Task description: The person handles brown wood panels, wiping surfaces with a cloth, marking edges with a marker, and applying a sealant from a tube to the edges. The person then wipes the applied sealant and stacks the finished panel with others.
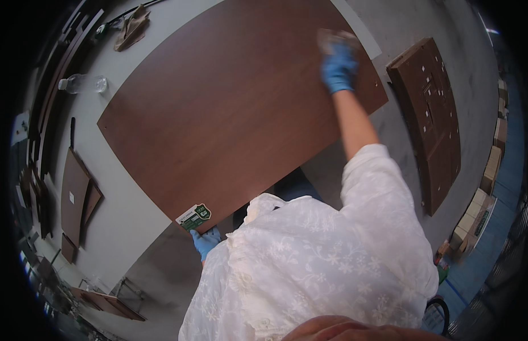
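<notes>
A large brown wood-grain panel (235, 108) lies flat in front of me. My right hand (339, 68), in a blue glove, is stretched out over its far right part. Pressed under those fingers is a pale brownish cloth (332, 38), blurred by motion. My left hand (205, 241), also gloved in blue, grips the panel's near left edge; some of its fingers are hidden beneath. Close by that hand, a green and white label (193, 216) sits on the panel's corner.
Left of the panel, a clear plastic bottle (84, 84) lies on the pale table (125, 196), with a crumpled brown cloth (132, 28) farther back. Smaller brown boards (75, 193) rest at the left. Stacked brown panels (429, 122) stand at right, and boxes (468, 221) line the far right.
</notes>
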A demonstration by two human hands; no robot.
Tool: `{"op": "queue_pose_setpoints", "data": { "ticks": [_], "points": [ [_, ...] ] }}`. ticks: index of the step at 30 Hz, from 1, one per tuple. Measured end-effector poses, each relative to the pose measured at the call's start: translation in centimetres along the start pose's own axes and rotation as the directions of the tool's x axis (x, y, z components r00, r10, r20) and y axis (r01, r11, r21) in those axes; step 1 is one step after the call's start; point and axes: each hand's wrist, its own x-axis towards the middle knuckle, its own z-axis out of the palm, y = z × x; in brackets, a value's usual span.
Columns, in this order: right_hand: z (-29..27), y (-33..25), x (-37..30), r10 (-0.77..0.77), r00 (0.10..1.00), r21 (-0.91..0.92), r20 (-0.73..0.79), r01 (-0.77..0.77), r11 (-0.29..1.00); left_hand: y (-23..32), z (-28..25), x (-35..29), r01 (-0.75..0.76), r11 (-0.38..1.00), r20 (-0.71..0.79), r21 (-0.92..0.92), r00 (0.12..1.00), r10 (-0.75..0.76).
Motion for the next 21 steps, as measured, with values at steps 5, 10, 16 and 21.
{"op": "queue_pose_setpoints", "data": {
  "ticks": [5, 10, 16, 21],
  "points": [
    [-1.4, 15.5, -0.9, 0.099, 0.995, -0.231, -0.006, -0.097, 0.968, -0.6, 0.4, 0.0, -0.038, 0.999, -0.003, 0.011, 0.999, 0.038],
    [-0.2, 8.9, 0.3, 0.22, 0.975, -0.282, -0.015, -0.215, 0.935, -0.7, 1.4, 0.2, -0.062, 0.993, -0.115, 0.102, 0.991, 0.074],
    [5.6, -12.4, 2.6, -0.252, 0.929, 0.232, 0.271, 0.191, 0.954, -1.3, 1.8, 1.8, -0.084, 0.995, -0.243, 0.052, 0.965, 0.094],
    [4.6, -24.8, -8.0, -0.886, 0.322, 0.444, 0.335, 0.775, 0.449, -0.8, 0.8, 2.8, -0.037, 0.999, -0.168, 0.022, 0.985, 0.04]
  ]
}}
